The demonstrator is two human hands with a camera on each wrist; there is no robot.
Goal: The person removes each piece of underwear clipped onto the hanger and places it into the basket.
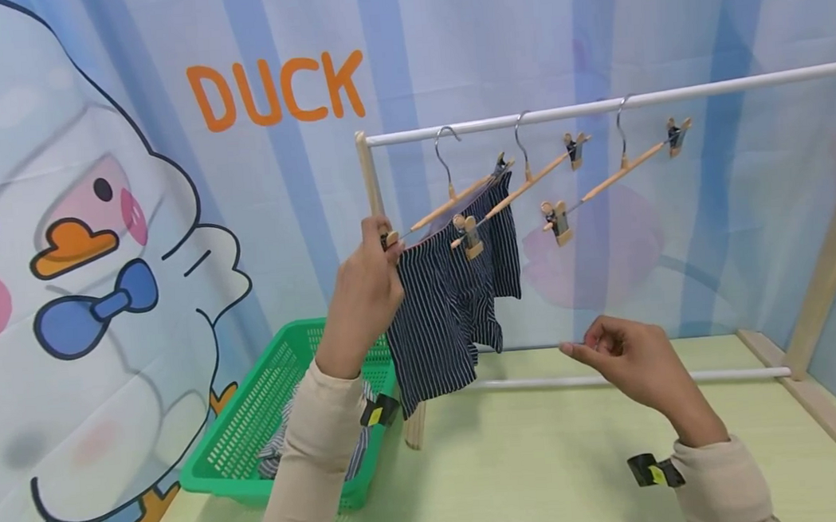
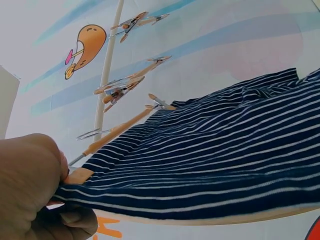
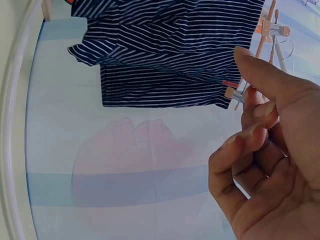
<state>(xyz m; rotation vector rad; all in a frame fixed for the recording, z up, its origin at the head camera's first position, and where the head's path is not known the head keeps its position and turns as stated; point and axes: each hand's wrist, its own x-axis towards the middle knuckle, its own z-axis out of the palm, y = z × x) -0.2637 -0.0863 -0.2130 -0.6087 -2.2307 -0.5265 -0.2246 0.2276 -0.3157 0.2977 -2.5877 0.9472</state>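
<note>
Navy shorts with white stripes (image 1: 433,332) hang from a wooden clip hanger (image 1: 466,197) on the white rail. My left hand (image 1: 368,292) pinches the hanger's near-end clip at the waistband corner. The left wrist view shows this wooden clip (image 2: 80,176) on the cloth beside my thumb, partly covered by the fingers. At the far end, another clip (image 1: 501,164) grips the other waistband corner. My right hand (image 1: 633,364) is lower and to the right, away from the shorts, holding nothing, its fingers loosely bent.
Two bare clip hangers, a middle one (image 1: 538,178) and a right one (image 1: 617,175), hang on the white rail (image 1: 723,85). A green basket (image 1: 234,432) with striped cloth (image 1: 275,449) stands left on the table (image 1: 531,470). The rack's wooden foot (image 1: 807,397) is at right.
</note>
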